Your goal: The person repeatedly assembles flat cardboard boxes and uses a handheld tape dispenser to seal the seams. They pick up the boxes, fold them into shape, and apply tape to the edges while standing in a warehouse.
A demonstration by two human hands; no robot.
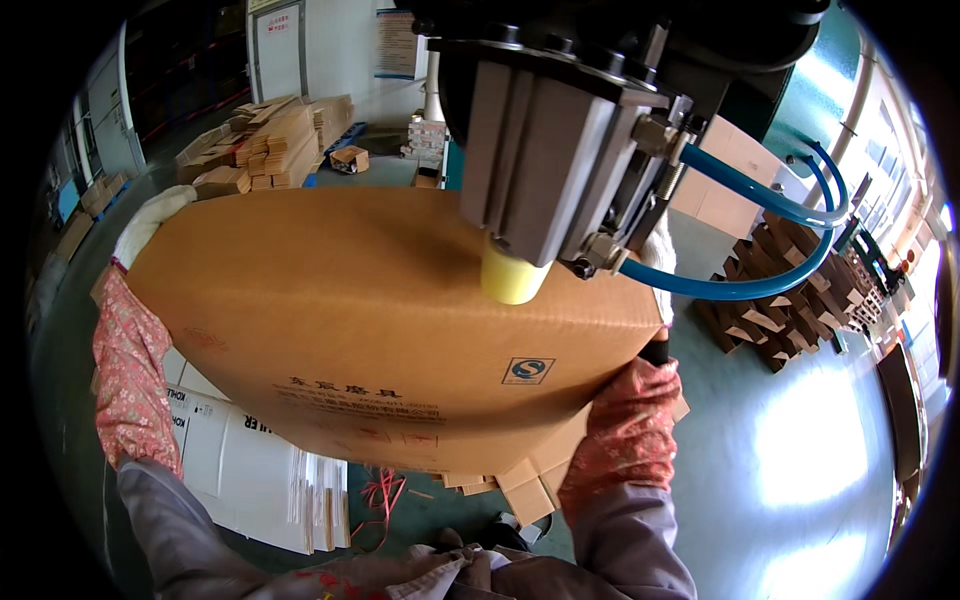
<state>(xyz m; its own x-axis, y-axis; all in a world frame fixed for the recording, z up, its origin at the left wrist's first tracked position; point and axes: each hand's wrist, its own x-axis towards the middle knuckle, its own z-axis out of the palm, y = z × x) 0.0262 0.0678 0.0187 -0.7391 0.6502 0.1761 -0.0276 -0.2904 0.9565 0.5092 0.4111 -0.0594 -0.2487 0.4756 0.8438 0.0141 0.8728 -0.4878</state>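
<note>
– What to read on the brown cardboard carton point(400, 260)?
– On its front, a row of bold black characters point(345, 388) with smaller lines below; to the right, a framed square emblem point(528, 371) in dark ink.
– And in red?
– Near the left edge, a faint red print point(205, 340), too pale for reading.
– Elsewhere?
– On the white flattened cartons point(230, 490), black capital letters point(262, 425), partly covered. On the wall point(348, 45), a notice sheet point(396, 45), too small. On the pale door point(280, 72), a little sign point(278, 24) with red characters.
</note>
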